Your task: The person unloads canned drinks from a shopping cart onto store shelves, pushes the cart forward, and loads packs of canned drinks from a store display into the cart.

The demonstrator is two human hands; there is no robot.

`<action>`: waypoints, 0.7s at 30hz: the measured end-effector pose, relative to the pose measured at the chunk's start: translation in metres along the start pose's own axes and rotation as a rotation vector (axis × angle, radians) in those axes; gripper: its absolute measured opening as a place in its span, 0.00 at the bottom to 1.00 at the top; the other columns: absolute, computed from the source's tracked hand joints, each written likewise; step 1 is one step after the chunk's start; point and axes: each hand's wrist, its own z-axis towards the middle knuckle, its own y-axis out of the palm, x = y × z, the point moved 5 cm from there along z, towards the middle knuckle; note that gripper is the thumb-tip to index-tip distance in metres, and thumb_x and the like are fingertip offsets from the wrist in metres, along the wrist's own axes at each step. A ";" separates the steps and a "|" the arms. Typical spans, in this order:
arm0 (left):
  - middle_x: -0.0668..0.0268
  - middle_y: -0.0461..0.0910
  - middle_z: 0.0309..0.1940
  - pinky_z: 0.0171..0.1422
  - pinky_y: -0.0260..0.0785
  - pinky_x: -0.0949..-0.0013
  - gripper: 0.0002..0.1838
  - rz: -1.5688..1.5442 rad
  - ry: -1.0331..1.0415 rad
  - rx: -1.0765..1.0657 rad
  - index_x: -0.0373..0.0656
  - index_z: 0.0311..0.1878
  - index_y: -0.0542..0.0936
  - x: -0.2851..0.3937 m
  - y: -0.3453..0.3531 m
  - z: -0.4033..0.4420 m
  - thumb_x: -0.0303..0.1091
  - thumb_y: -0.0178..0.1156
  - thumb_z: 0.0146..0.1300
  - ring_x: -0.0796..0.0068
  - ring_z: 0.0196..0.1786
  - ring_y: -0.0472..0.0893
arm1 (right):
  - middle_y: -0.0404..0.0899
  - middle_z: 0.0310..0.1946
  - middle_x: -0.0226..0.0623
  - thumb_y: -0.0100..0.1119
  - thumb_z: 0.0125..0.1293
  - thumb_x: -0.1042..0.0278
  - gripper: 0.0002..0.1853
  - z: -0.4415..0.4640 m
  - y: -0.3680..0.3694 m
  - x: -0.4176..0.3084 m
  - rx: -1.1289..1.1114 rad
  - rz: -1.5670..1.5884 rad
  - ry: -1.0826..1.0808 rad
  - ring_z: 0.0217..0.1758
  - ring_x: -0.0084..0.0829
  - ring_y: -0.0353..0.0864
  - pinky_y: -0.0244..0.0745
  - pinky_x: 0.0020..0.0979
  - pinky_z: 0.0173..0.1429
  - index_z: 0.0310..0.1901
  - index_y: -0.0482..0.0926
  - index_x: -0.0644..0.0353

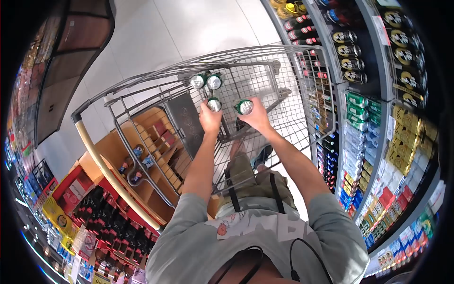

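My left hand (pixel 210 119) is wrapped round a green beverage can (pixel 214 104) with a silver top, held upright inside the wire shopping cart (pixel 293 90). To its right, my right hand (pixel 256 117) grips a second green can (pixel 245 107), tilted slightly. Two more green cans, one (pixel 197 81) beside the other (pixel 214 81), stand close together just beyond my left hand in the cart. My palms and the lower parts of the held cans are hidden from above.
Drink shelves (pixel 366 118) with bottles and cans run along the right, close to the cart. The cart's handle (pixel 111 175) is at the left, near a wooden display (pixel 101 163). Red packaged goods (pixel 113 222) sit at lower left. Pale tiled floor (pixel 142 28) lies beyond the cart.
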 end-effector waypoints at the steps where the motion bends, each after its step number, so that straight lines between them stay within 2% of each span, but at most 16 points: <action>1: 0.50 0.78 0.51 0.57 0.71 0.51 0.31 -0.035 0.022 -0.015 0.42 0.54 0.71 0.004 -0.005 -0.006 0.33 0.73 0.46 0.46 0.53 0.78 | 0.79 0.47 0.49 0.79 0.40 0.60 0.38 -0.009 -0.021 -0.002 0.044 0.060 -0.014 0.55 0.47 0.79 0.75 0.39 0.58 0.53 0.71 0.64; 2: 0.51 0.78 0.50 0.57 0.71 0.51 0.30 -0.070 0.045 -0.029 0.42 0.53 0.72 0.009 -0.011 -0.014 0.34 0.73 0.46 0.46 0.54 0.78 | 0.78 0.48 0.48 0.81 0.40 0.61 0.40 -0.018 -0.040 -0.001 -0.009 0.164 0.035 0.54 0.41 0.79 0.75 0.37 0.58 0.54 0.70 0.64; 4: 0.51 0.78 0.47 0.57 0.71 0.52 0.31 -0.027 0.129 -0.029 0.40 0.52 0.72 0.023 -0.026 -0.032 0.36 0.75 0.44 0.45 0.51 0.78 | 0.76 0.49 0.44 0.82 0.41 0.62 0.41 -0.042 -0.087 -0.004 0.029 0.319 -0.016 0.54 0.36 0.77 0.73 0.35 0.58 0.56 0.68 0.64; 6: 0.51 0.77 0.47 0.58 0.72 0.55 0.33 -0.126 0.171 -0.027 0.38 0.50 0.71 0.037 -0.039 -0.051 0.35 0.77 0.41 0.49 0.48 0.79 | 0.74 0.46 0.39 0.82 0.43 0.65 0.40 -0.073 -0.150 -0.017 0.133 0.268 -0.097 0.52 0.30 0.75 0.71 0.32 0.58 0.56 0.66 0.62; 8: 0.58 0.77 0.46 0.55 0.73 0.65 0.36 -0.564 0.123 -0.166 0.37 0.51 0.67 0.052 -0.042 -0.069 0.28 0.79 0.41 0.69 0.48 0.79 | 0.74 0.46 0.36 0.79 0.46 0.71 0.37 -0.104 -0.201 -0.021 0.186 0.553 -0.060 0.51 0.27 0.75 0.71 0.32 0.57 0.56 0.67 0.60; 10: 0.60 0.76 0.46 0.54 0.74 0.67 0.35 -0.820 0.030 -0.292 0.38 0.52 0.64 0.091 -0.060 -0.094 0.22 0.77 0.45 0.73 0.49 0.79 | 0.73 0.47 0.33 0.75 0.49 0.75 0.35 -0.135 -0.242 -0.018 0.266 0.903 -0.059 0.52 0.26 0.74 0.71 0.32 0.58 0.58 0.66 0.58; 11: 0.61 0.76 0.47 0.54 0.76 0.68 0.34 -0.837 0.090 -0.312 0.40 0.52 0.63 0.114 -0.070 -0.105 0.19 0.75 0.47 0.73 0.48 0.79 | 0.72 0.48 0.31 0.72 0.50 0.77 0.34 -0.149 -0.264 -0.023 0.266 1.095 -0.169 0.54 0.26 0.73 0.69 0.32 0.59 0.59 0.65 0.57; 12: 0.62 0.76 0.47 0.53 0.76 0.69 0.33 -0.917 0.132 -0.313 0.41 0.53 0.64 0.137 -0.077 -0.117 0.18 0.74 0.48 0.74 0.48 0.79 | 0.71 0.49 0.31 0.71 0.52 0.71 0.34 -0.169 -0.289 -0.037 0.320 1.136 -0.248 0.55 0.26 0.72 0.69 0.32 0.60 0.60 0.65 0.57; 14: 0.63 0.76 0.51 0.58 0.72 0.69 0.29 -1.017 0.193 -0.335 0.41 0.54 0.68 0.187 -0.091 -0.142 0.19 0.73 0.51 0.73 0.52 0.78 | 0.71 0.55 0.36 0.69 0.54 0.62 0.37 -0.200 -0.324 -0.021 0.408 1.140 -0.310 0.59 0.34 0.74 0.70 0.39 0.64 0.64 0.62 0.56; 15: 0.64 0.76 0.53 0.60 0.70 0.68 0.27 -1.039 0.167 -0.391 0.41 0.56 0.69 0.216 -0.099 -0.157 0.18 0.69 0.55 0.74 0.53 0.77 | 0.74 0.57 0.43 0.70 0.54 0.57 0.37 -0.219 -0.345 -0.029 0.435 1.115 -0.373 0.57 0.38 0.77 0.74 0.42 0.61 0.62 0.62 0.57; 16: 0.64 0.76 0.54 0.61 0.70 0.67 0.25 -1.078 0.220 -0.407 0.41 0.58 0.69 0.246 -0.103 -0.170 0.20 0.66 0.58 0.73 0.55 0.76 | 0.74 0.57 0.43 0.70 0.54 0.57 0.37 -0.236 -0.362 -0.031 0.463 1.112 -0.400 0.57 0.38 0.77 0.74 0.42 0.61 0.62 0.62 0.57; 18: 0.65 0.76 0.52 0.61 0.70 0.65 0.23 -1.255 0.280 -0.459 0.43 0.59 0.69 0.305 -0.109 -0.195 0.23 0.62 0.61 0.73 0.57 0.75 | 0.75 0.57 0.51 0.71 0.54 0.54 0.37 -0.270 -0.389 -0.035 0.471 1.131 -0.502 0.55 0.41 0.80 0.78 0.45 0.58 0.60 0.63 0.59; 19: 0.66 0.75 0.51 0.61 0.70 0.63 0.22 -1.297 0.244 -0.544 0.45 0.60 0.69 0.329 -0.108 -0.208 0.28 0.59 0.63 0.71 0.57 0.74 | 0.75 0.58 0.57 0.71 0.54 0.53 0.36 -0.291 -0.403 -0.039 0.515 1.106 -0.526 0.53 0.44 0.82 0.79 0.46 0.57 0.57 0.63 0.61; 20: 0.63 0.75 0.51 0.56 0.75 0.64 0.24 -1.389 0.181 -0.642 0.45 0.62 0.65 0.366 -0.123 -0.233 0.28 0.60 0.64 0.72 0.52 0.77 | 0.79 0.52 0.49 0.71 0.53 0.61 0.31 -0.317 -0.417 -0.053 0.545 1.134 -0.538 0.49 0.33 0.80 0.75 0.36 0.56 0.54 0.65 0.61; 21: 0.63 0.75 0.51 0.57 0.75 0.64 0.25 -1.421 0.190 -0.690 0.45 0.63 0.64 0.389 -0.125 -0.248 0.29 0.59 0.65 0.72 0.51 0.77 | 0.79 0.50 0.47 0.70 0.53 0.63 0.30 -0.337 -0.430 -0.054 0.581 1.072 -0.578 0.48 0.33 0.81 0.76 0.37 0.56 0.54 0.65 0.61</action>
